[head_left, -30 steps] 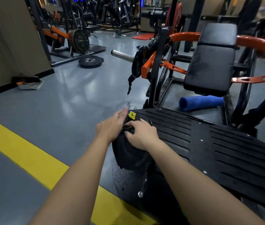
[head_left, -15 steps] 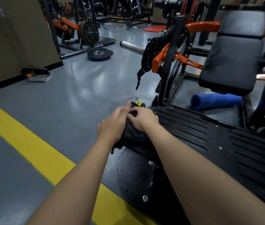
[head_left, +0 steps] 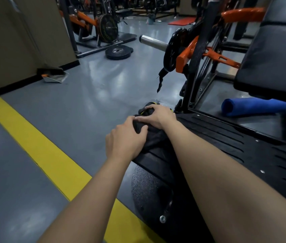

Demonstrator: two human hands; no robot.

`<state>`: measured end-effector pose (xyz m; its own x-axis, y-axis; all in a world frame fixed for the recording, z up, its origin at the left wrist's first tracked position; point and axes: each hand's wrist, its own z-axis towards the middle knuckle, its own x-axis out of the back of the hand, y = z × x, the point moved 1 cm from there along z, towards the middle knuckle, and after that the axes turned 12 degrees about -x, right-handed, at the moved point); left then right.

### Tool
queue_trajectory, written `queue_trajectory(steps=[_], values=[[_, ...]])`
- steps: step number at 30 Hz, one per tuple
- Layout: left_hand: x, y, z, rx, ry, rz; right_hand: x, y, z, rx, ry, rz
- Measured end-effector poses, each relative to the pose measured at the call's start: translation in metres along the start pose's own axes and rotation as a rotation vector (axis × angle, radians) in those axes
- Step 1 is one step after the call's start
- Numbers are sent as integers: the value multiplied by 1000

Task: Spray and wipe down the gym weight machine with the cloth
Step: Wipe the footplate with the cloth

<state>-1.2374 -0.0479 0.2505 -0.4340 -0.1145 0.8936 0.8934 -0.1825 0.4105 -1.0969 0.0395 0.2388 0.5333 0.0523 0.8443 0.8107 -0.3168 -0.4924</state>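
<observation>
A dark cloth (head_left: 153,137) with a yellow tag lies bunched on the near left corner of the weight machine's black slotted footplate (head_left: 226,137). My left hand (head_left: 126,137) presses on the cloth's left side, fingers curled over it. My right hand (head_left: 158,115) grips the cloth's far end, just beyond the left hand. Both forearms reach in from the bottom of the view. The machine's black padded seat (head_left: 272,57) and orange frame (head_left: 214,55) rise at the right. No spray bottle is visible.
A rolled blue towel (head_left: 252,106) lies on the floor under the seat. A chrome weight peg (head_left: 153,42) juts left from the machine. A loose weight plate (head_left: 118,52) and a dustpan (head_left: 54,76) sit on the grey floor. A yellow floor stripe (head_left: 38,142) runs diagonally at left.
Both hands have slid the cloth farther along the footplate's corner, away from me. The view has moved closer and tilted, so the machine's seat sits higher and more to the right.
</observation>
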Motion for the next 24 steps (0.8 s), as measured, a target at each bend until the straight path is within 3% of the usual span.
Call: queue_trajectory(steps=[8, 11, 14, 17, 24], values=[[0, 1, 1, 50, -7, 23, 2, 1, -15, 79, -30, -139], [-2, 1, 2, 49, 138, 30, 7, 3, -33, 115, -84, -130], [-2, 5, -3, -92, 371, 52, 7, -2, -57, 135, -102, -138], [9, 8, -15, -89, 457, -99, 6, -13, -94, 158, -139, -115], [28, -9, -51, -53, 308, -535, 20, -5, -174, 252, -87, -182]])
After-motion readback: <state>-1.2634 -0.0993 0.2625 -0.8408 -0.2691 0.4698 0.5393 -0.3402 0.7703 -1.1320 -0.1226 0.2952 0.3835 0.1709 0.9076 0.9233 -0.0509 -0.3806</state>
